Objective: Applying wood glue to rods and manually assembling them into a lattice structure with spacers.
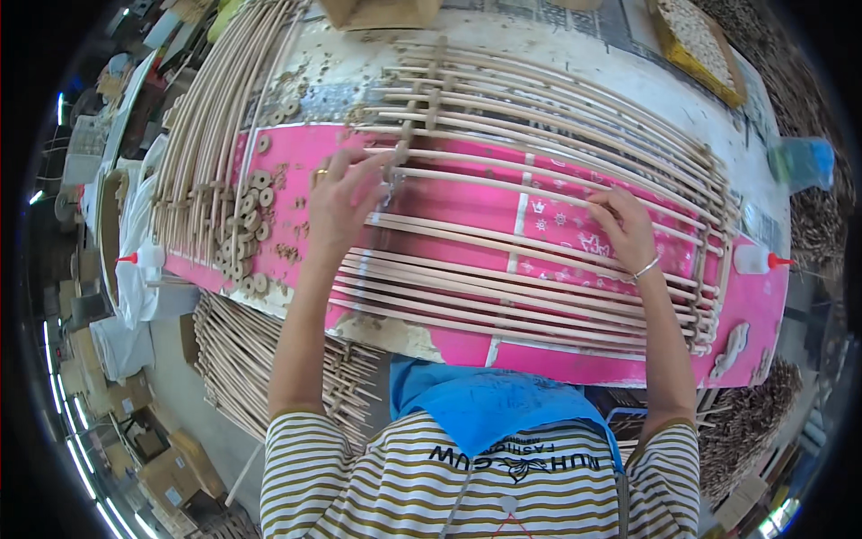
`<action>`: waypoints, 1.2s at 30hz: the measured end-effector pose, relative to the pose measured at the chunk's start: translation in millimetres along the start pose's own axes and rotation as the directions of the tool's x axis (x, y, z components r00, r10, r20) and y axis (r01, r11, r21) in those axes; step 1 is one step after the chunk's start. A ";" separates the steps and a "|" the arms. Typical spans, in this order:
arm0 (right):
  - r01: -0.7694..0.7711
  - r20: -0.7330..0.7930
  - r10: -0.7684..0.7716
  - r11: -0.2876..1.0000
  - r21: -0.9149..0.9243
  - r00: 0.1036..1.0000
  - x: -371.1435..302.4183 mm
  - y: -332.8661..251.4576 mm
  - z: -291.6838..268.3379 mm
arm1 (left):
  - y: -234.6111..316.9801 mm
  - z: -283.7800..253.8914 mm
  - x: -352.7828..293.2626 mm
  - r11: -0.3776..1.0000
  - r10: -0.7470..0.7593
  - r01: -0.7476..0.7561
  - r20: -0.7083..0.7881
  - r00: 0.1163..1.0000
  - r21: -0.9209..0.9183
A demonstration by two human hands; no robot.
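Note:
Long thin wooden rods (467, 233) lie side by side across a pink printed sheet (485, 199) on the table. Small wooden pieces sit on the ends of many rods. My left hand (339, 198) is at the left end of the middle rods, its thumb and fingers closing on something small there that I cannot make out. Toward the right, my right hand (628, 229) pinches a wooden rod (548, 190) between thumb and fingertips. Left of my left hand, loose round wooden rings (260, 180) with holes lie in a heap beside scattered smaller bits.
A bundle of rods (215, 108) lies along the table's left side. Red-tipped white bottles stand at the left (144, 259) and right (754, 260). Farther off are a cardboard box (382, 11), a yellow-edged tray (696, 45) of small pieces and a blue container (802, 163).

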State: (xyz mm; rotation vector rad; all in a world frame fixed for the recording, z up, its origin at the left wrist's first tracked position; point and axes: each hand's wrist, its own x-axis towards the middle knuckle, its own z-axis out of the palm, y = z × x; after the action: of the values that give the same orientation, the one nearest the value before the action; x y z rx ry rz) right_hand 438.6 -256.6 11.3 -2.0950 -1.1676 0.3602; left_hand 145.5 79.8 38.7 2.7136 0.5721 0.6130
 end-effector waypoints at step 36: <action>0.226 0.073 -0.214 0.945 -0.238 0.974 -46.7 -61.3 11.4 | -189.1 -11.9 41.3 0.931 -0.361 0.362 -0.317 0.877 -0.058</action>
State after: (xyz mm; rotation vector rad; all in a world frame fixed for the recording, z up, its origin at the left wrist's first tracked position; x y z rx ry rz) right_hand 367.8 -268.9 41.3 -2.1424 -1.5237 0.1656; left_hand 115.3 265.9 -6.6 2.4211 1.1306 0.9559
